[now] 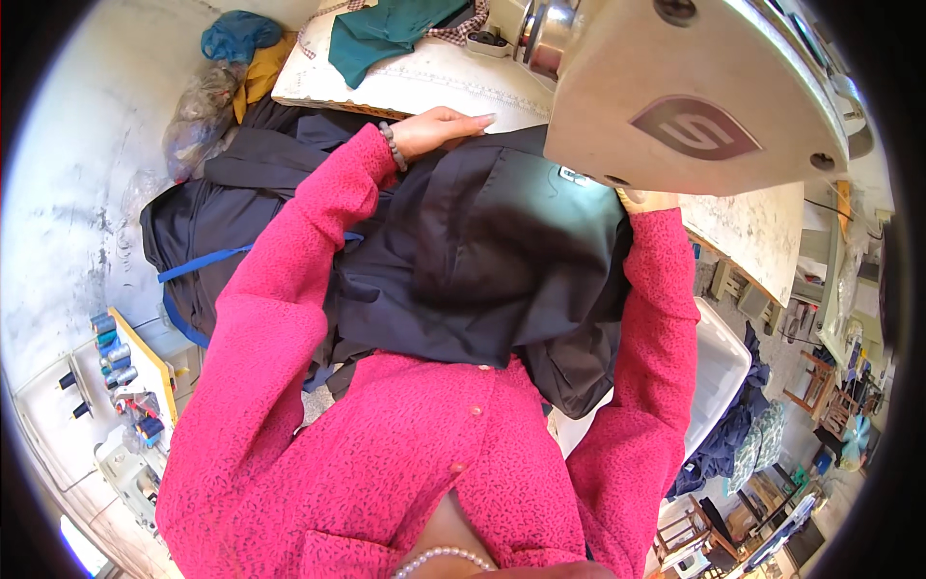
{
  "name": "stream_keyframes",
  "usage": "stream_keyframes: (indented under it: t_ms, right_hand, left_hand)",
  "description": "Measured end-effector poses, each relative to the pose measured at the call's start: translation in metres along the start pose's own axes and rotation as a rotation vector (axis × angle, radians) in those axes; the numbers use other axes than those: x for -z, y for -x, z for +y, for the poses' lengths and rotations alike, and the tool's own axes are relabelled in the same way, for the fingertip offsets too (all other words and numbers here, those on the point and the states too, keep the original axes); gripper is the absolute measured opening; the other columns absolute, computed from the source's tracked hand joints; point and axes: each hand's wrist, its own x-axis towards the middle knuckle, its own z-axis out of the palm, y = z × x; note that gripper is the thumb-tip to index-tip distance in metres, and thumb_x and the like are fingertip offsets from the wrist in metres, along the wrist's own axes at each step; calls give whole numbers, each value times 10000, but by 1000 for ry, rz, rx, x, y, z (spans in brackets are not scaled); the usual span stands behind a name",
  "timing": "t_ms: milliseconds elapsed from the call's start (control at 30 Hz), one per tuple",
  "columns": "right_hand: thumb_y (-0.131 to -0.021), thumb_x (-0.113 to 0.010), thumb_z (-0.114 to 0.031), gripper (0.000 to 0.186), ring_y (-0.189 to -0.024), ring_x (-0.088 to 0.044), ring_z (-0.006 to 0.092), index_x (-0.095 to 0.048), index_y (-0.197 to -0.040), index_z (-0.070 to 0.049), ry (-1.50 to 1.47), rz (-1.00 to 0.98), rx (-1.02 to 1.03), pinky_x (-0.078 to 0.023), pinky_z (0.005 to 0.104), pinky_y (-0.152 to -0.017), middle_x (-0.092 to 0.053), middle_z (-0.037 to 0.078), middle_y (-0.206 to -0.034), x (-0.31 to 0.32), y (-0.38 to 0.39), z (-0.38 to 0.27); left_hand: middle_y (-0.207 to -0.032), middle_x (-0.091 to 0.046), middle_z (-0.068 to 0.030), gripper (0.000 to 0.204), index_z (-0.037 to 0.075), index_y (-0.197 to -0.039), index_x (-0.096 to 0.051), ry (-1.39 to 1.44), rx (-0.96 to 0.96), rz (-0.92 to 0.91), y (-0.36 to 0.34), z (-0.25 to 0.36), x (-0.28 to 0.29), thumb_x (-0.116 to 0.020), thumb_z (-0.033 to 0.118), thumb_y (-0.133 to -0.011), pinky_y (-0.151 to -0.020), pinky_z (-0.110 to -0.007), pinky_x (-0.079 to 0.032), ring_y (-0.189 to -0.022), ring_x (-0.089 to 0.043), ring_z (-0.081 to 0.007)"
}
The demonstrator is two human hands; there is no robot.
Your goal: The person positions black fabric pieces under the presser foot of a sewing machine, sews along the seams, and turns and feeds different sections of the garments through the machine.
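Note:
Black fabric (463, 222), apparently a garment, drapes over the table edge and down across my lap. A small white-marked patch (576, 176) on it shows in the lamp light below the sewing machine head (694, 96). At the fabric's far left edge rests my left hand (442, 132), its visible fingers stretched to the right, a beaded bracelet at the wrist. My right hand (648, 200) is at the fabric's right side, mostly hidden behind the machine head, so its fingers do not show. The needle area is hidden too.
The white sewing table (453, 85) carries a green cloth (391, 39) and a small bobbin holder (488, 42). More dark garments (212, 217) with blue trim are piled left. Thread spools (118, 357) stand lower left. A white plastic bin (716, 367) is right of my arm.

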Motion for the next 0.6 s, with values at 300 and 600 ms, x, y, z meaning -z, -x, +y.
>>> stream_keyframes:
  t_ms: [300,600]
  right_hand:
    - [-844,-551,-281,319,-1044,-561,321,-634,-1080,-83,16,-10,17,-422,422,-909,-630,130,-1105,-3,-2,2]
    - [-845,-551,-272,307,-1028,-570,324,-642,-1063,-77,298,-33,16,-427,422,-900,-639,134,-1085,22,6,71]
  left_hand:
    - [-974,-647,1,221,-11,-1015,-657,438,-281,108,18,-67,-18,-599,181,-920,-834,-259,-468,-892,-569,-78]
    - [-867,-686,-26,318,-4,-981,-695,-107,-272,-112,45,67,-2,-678,291,-863,-744,-239,-480,-780,-583,-72]
